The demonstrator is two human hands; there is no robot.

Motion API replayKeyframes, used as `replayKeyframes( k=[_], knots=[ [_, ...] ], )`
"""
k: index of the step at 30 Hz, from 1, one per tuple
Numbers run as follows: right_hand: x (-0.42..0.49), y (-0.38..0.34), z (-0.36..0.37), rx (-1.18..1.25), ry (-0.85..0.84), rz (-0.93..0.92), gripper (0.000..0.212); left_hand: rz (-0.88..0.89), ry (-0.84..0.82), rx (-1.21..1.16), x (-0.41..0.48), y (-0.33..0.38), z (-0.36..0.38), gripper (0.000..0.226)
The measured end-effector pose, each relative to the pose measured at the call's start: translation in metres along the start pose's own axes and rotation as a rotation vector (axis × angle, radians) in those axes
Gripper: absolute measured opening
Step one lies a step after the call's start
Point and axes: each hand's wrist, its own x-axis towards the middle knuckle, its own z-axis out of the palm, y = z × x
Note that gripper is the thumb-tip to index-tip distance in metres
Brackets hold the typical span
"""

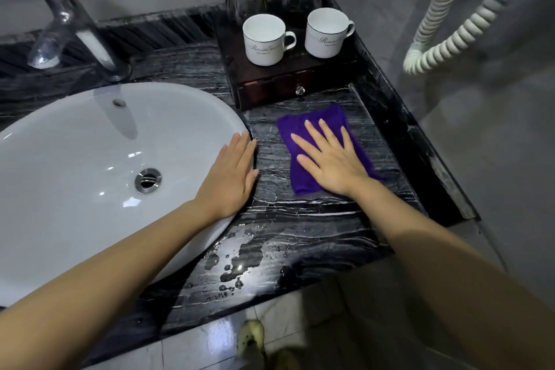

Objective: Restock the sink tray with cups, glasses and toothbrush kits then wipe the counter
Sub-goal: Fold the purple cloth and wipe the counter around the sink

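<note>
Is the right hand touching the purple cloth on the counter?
Touching. The head view shows the right hand pressed flat, fingers spread, on the purple cloth, which lies on the dark counter.

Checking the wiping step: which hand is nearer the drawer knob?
Right. The right hand lies flat on the purple cloth just below the drawer knob; the left hand rests on the sink rim, farther left.

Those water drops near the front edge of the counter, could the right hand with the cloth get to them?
Probably yes: the right hand presses the purple cloth flat, and only bare counter lies between it and the drops.
</note>
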Motion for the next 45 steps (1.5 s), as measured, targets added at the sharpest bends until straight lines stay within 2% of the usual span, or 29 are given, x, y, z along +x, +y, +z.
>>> replayKeyframes(
  k=[4, 16, 22, 31, 36, 41, 45],
  knots=[
    [0.027, -0.003, -0.004, 0.011, -0.005, -0.056, 0.050, -0.001, 0.002, 0.004, 0.000, 0.000, 0.000, 0.056],
    [0.007, -0.048, 0.006, -0.005, -0.029, -0.220, 0.054, -0.040, -0.044, -0.008, -0.004, 0.002, -0.008, 0.057],
    [-0.012, -0.063, 0.010, 0.060, -0.058, -0.227, 0.056, -0.086, -0.126, -0.068, -0.059, -0.002, -0.012, 0.058],
    [-0.050, -0.087, 0.018, 0.101, -0.076, -0.176, 0.055, -0.141, -0.081, 0.050, -0.122, -0.001, -0.023, 0.063],
    [-0.080, -0.130, 0.028, 0.091, -0.018, 0.012, 0.057, -0.104, -0.101, 0.142, -0.130, -0.002, -0.023, 0.091],
    [-0.092, -0.157, 0.031, 0.098, -0.004, 0.144, 0.058, -0.113, -0.128, 0.135, -0.128, -0.006, -0.021, 0.100],
    [-0.083, -0.144, 0.014, 0.068, -0.071, 0.078, 0.067, -0.100, -0.146, 0.133, -0.135, -0.012, -0.025, 0.102]
  ],
)
